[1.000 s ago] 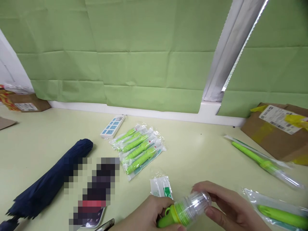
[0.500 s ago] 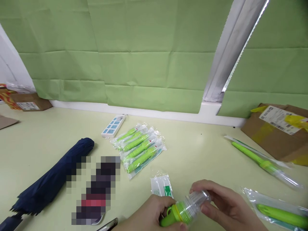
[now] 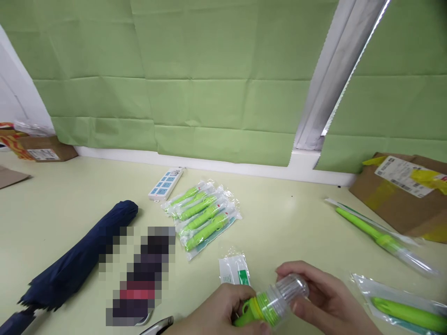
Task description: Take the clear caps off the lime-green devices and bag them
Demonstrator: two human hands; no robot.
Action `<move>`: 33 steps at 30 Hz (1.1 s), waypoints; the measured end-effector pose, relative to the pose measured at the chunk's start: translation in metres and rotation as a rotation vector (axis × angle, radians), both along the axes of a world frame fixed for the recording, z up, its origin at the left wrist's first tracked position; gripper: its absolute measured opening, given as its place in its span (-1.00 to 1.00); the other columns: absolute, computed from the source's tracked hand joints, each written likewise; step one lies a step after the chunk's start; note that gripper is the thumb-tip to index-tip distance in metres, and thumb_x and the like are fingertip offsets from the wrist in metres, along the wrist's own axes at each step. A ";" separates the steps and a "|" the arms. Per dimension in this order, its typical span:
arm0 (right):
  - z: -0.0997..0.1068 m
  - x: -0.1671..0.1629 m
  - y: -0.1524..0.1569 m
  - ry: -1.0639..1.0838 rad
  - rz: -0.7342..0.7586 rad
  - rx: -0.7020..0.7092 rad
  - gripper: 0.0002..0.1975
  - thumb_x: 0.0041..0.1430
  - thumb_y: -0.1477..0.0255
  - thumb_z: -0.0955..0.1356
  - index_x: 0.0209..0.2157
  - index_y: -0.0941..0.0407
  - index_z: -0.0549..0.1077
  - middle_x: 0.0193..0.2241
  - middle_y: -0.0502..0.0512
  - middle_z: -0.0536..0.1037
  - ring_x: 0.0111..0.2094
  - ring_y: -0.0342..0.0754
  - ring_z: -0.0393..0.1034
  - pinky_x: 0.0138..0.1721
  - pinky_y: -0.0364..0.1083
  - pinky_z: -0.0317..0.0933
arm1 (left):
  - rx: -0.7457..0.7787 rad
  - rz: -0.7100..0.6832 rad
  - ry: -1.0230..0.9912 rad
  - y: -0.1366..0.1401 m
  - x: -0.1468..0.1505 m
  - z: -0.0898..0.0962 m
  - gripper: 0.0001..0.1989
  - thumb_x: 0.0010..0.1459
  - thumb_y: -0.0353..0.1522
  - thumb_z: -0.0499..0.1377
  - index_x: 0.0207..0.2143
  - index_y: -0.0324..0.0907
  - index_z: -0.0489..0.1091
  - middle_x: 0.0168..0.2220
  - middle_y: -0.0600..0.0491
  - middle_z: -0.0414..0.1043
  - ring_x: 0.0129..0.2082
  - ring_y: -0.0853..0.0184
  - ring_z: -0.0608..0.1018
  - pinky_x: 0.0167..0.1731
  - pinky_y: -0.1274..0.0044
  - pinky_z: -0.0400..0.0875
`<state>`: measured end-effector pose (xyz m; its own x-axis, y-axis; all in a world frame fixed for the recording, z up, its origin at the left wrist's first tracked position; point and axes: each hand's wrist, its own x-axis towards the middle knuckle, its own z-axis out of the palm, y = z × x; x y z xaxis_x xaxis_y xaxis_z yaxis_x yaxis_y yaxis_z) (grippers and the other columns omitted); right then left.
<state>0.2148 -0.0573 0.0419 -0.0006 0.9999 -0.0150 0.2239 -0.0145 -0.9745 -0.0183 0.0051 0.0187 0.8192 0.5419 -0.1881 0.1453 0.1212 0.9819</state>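
Low in the view, my left hand (image 3: 223, 307) is closed around the lime-green body of a small tube (image 3: 248, 316) with a side loop and yellow ring. A ribbed clear plastic cap (image 3: 292, 289) covers the tube's other end, which points up and right. My right hand (image 3: 323, 295) has its thumb and fingers curled about the cap's tip. Just behind my left hand lies a clear packet with a white and green card (image 3: 234, 269). Several similar green tubes in clear bags (image 3: 206, 218) lie side by side farther back.
To the left are a folded navy umbrella (image 3: 82, 251), a pixelated dark object (image 3: 145, 274) and a white power strip (image 3: 166, 184). On the right lie a long green tube (image 3: 379, 237), a bagged green piece (image 3: 412, 311) and a cardboard box (image 3: 370, 190). Another box (image 3: 57, 150) stands far left.
The clear cap and my right hand have shifted very slightly right. My left hand keeps its hold on the green body. The whole view has moved a little.
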 end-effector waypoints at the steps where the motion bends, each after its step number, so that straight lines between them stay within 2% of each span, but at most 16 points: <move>1: 0.003 -0.003 0.000 0.001 -0.024 -0.005 -0.74 0.04 0.22 0.53 -0.20 -0.05 0.61 -0.30 0.04 0.65 -0.26 0.00 0.56 -0.25 -0.14 0.44 | -0.012 0.000 0.001 0.000 0.000 0.000 -0.77 0.14 -0.24 0.29 -0.29 -0.22 0.41 -0.54 0.24 0.12 -0.56 0.50 0.17 -0.61 0.58 -0.02; 5: 0.014 -0.010 -0.001 0.106 -0.082 0.022 -0.70 -0.04 0.16 0.56 -0.29 -0.02 0.59 -0.31 0.05 0.65 -0.28 0.02 0.55 -0.28 -0.11 0.42 | -0.101 -0.046 -0.061 0.002 0.001 0.000 -0.72 0.19 -0.18 0.26 -0.29 -0.24 0.40 -0.54 0.24 0.11 -0.58 0.53 0.14 -0.62 0.58 -0.06; 8: 0.016 -0.007 -0.002 0.195 -0.103 0.052 -0.67 -0.05 0.15 0.56 -0.25 -0.02 0.57 -0.29 0.06 0.66 -0.29 0.01 0.55 -0.32 -0.11 0.42 | -0.172 -0.066 -0.098 0.003 -0.001 -0.002 -0.63 0.14 -0.12 0.31 -0.24 -0.25 0.44 -0.51 0.21 0.19 -0.58 0.53 0.19 -0.61 0.59 -0.04; 11: 0.010 0.002 -0.001 0.222 -0.089 0.075 -0.70 0.04 0.17 0.53 -0.20 -0.04 0.56 -0.26 0.06 0.66 -0.31 -0.03 0.53 -0.35 -0.15 0.41 | -0.284 -0.036 -0.103 0.003 -0.003 -0.007 -0.51 0.04 -0.11 0.37 -0.08 -0.23 0.47 -0.39 0.16 0.35 -0.49 0.52 0.30 -0.50 0.62 0.09; 13: 0.003 0.010 0.000 0.177 -0.081 0.094 -0.73 0.12 0.17 0.49 -0.16 -0.05 0.55 -0.24 0.07 0.67 -0.25 -0.02 0.55 -0.29 -0.15 0.43 | -0.349 -0.002 -0.075 0.004 -0.003 -0.012 -0.52 0.00 -0.18 0.38 -0.04 -0.19 0.48 -0.32 0.16 0.42 -0.40 0.50 0.37 -0.38 0.62 0.18; 15: -0.003 0.019 0.003 0.120 -0.140 0.119 -0.70 0.18 0.15 0.45 -0.09 -0.05 0.53 -0.20 0.10 0.67 -0.16 0.01 0.56 -0.18 -0.14 0.44 | -0.386 0.038 -0.080 0.005 0.000 -0.018 -0.57 -0.06 -0.27 0.37 -0.10 -0.20 0.52 -0.32 0.15 0.47 -0.35 0.47 0.43 -0.29 0.60 0.23; 19: -0.009 0.029 0.008 0.014 -0.338 0.174 -0.61 0.25 0.10 0.38 0.02 -0.02 0.44 -0.14 0.13 0.66 -0.10 0.02 0.57 -0.13 -0.15 0.45 | -0.517 0.053 -0.192 0.008 0.010 -0.026 -0.59 -0.26 -0.31 0.41 -0.29 -0.26 0.51 -0.40 0.08 0.50 -0.39 0.34 0.52 -0.29 0.50 0.34; 21: -0.009 0.027 0.010 -0.147 -0.359 0.202 -0.59 0.25 0.10 0.38 0.03 0.01 0.42 -0.14 0.13 0.65 -0.11 0.03 0.57 -0.12 -0.12 0.46 | -0.530 0.048 -0.210 0.006 0.011 -0.022 -0.61 -0.18 -0.21 0.41 -0.31 -0.25 0.49 -0.41 0.07 0.49 -0.40 0.34 0.52 -0.29 0.50 0.35; 23: -0.010 0.021 0.012 -0.387 -0.340 0.207 -0.60 0.26 0.11 0.35 0.03 0.03 0.41 -0.14 0.12 0.64 -0.12 0.03 0.56 -0.12 -0.08 0.47 | -0.548 0.064 -0.234 0.002 0.009 -0.015 -0.58 0.00 -0.07 0.33 -0.29 -0.25 0.49 -0.41 0.06 0.47 -0.39 0.38 0.50 -0.26 0.54 0.35; 25: -0.012 0.014 0.014 -0.571 -0.317 0.191 -0.63 0.28 0.14 0.33 0.02 0.02 0.42 -0.15 0.10 0.64 -0.13 0.05 0.55 -0.12 -0.02 0.46 | -0.623 0.079 -0.270 -0.002 0.006 -0.008 -0.54 0.09 -0.01 0.27 -0.30 -0.26 0.49 -0.42 0.06 0.45 -0.40 0.41 0.48 -0.25 0.58 0.34; 27: -0.015 0.009 0.016 -0.645 -0.309 0.182 -0.67 0.27 0.18 0.33 0.00 0.01 0.45 -0.17 0.08 0.64 -0.14 0.06 0.55 -0.10 0.04 0.45 | -0.719 0.103 -0.282 -0.005 0.006 -0.004 -0.53 0.10 0.01 0.26 -0.35 -0.27 0.48 -0.46 0.07 0.43 -0.43 0.44 0.45 -0.27 0.63 0.33; 29: -0.019 0.008 0.019 -0.674 -0.313 0.190 -0.69 0.26 0.22 0.33 -0.01 0.01 0.47 -0.18 0.08 0.65 -0.14 0.08 0.55 -0.09 0.07 0.44 | -0.749 0.116 -0.274 -0.005 0.007 -0.004 -0.54 0.11 0.02 0.23 -0.40 -0.25 0.45 -0.53 0.08 0.40 -0.50 0.46 0.40 -0.36 0.65 0.31; 33: -0.027 0.016 0.024 -0.747 -0.347 0.227 -0.71 0.29 0.26 0.31 -0.02 0.04 0.47 -0.19 0.12 0.66 -0.17 0.11 0.57 -0.15 0.10 0.47 | -0.609 0.118 -0.234 -0.002 0.010 -0.013 -0.51 0.24 0.04 0.06 -0.33 -0.22 0.41 -0.68 0.13 0.31 -0.67 0.47 0.27 -0.59 0.66 0.14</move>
